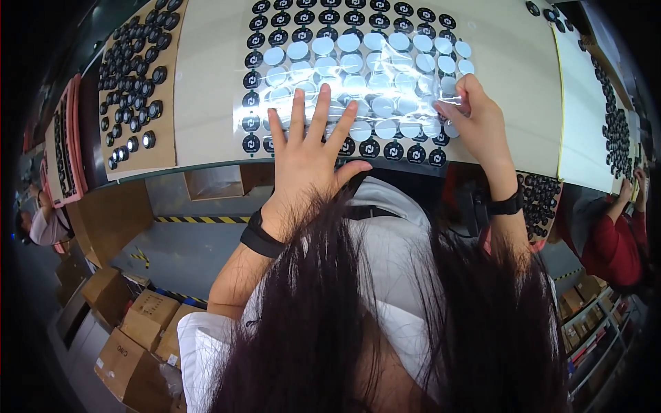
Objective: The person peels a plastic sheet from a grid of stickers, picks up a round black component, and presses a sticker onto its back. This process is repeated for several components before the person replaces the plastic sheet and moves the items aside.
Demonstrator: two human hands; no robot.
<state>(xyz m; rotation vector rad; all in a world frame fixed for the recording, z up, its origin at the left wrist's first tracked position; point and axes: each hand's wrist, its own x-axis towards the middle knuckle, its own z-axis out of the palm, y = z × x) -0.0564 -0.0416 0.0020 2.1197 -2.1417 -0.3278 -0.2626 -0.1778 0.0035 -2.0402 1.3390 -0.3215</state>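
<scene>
A shiny clear plastic film (406,89) with rows of pale round discs (323,45) lies over rows of black round labels (355,18) with white marks on the table. My left hand (299,158) rests flat on the film's near part, its fingers spread and nothing held. At the film's right edge my right hand (484,127) is closed, thumb and index finger pinching the clear film. Glare on the film hides some of the discs, and I cannot tell whether a single disc is also between those fingers.
Many small black round parts (148,89) sit on a brown board at the left. More lie on a white board (582,131) at the right. Below the table are cardboard cartons (148,320). A person in red sleeves (620,244) works at far right, another person (48,224) at far left.
</scene>
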